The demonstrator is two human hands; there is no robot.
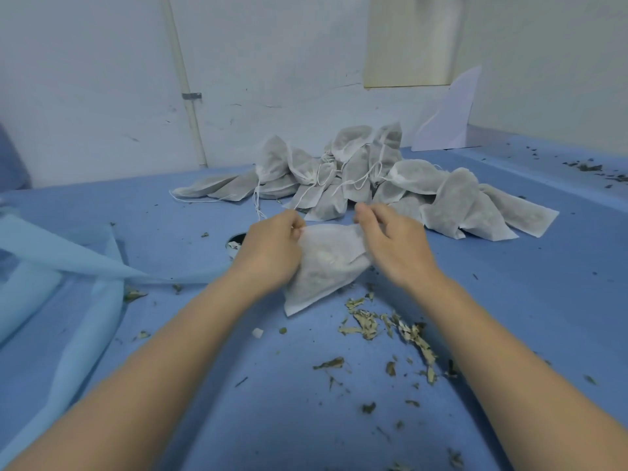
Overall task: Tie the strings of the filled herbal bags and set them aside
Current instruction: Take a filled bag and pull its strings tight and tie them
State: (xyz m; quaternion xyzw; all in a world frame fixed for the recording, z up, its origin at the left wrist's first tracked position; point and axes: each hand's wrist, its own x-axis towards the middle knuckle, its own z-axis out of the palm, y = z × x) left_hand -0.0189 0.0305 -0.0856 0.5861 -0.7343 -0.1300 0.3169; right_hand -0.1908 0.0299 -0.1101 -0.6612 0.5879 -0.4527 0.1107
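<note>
Dim, cool, even light; soft shadows; slight overall blur; wide-angle bending toward the edges

Stock count: herbal bags, hands, loose items on the blue surface [509,300]

One herbal bag [326,266] between two hands, left hand [272,249] and right hand [394,243]; one heap of filled bags [356,171], roughly fifteen, exact number unclear; one small white scrap [257,332]; scattered dried leaf bits [380,324], uncounted.

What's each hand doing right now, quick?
Left hand: pinching the top edge of the herbal bag.
Right hand: gripping the same bag's top at the other side.
</note>
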